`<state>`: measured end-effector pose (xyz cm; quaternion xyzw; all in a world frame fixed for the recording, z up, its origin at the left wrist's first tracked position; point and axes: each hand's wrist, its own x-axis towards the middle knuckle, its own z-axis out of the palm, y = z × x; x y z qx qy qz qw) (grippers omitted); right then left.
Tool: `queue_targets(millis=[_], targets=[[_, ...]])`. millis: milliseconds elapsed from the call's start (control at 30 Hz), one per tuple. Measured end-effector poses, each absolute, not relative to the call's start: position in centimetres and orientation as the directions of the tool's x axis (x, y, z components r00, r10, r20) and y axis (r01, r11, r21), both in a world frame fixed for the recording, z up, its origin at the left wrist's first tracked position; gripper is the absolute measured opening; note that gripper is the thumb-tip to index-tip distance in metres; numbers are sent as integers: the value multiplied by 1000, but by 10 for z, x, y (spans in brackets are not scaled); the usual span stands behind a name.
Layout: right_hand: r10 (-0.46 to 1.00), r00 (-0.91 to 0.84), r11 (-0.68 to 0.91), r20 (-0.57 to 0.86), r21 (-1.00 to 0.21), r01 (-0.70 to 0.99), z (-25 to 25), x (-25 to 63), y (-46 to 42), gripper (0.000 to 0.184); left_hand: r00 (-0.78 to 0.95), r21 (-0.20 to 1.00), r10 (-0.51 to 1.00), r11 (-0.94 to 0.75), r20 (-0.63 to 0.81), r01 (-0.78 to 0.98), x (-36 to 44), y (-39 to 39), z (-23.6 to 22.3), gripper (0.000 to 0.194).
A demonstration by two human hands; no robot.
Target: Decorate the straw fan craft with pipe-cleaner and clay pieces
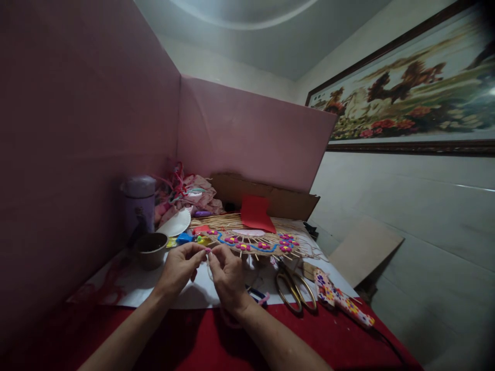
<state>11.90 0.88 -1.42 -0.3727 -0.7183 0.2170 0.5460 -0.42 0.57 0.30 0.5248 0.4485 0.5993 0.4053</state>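
Pinching the pink bit between the thumb and finger tips of my left hand and right hand, both closed down to its thickness, I hold it above the white sheet, near the flowered board. I judge it light, soft and easily dented, so the edges are the place to hold, with minimal pressure; its exact shape is too small to tell. The sheet overlies a red cloth, with shears and a glue gun at right, pink panels behind and at left, and a framed picture on the wall.
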Motion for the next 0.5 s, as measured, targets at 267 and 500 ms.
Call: queue_targets(millis=[267, 500], targets=[[777, -119, 616, 619, -706, 350, -15, 119, 10, 16, -58, 952, 952, -294, 299, 84, -1, 5, -1, 23], [750, -140, 645, 646, -668, 371, -21, 116, 8, 15, -82, 911, 926, -342, 369, 229, -2, 7, -12, 16]])
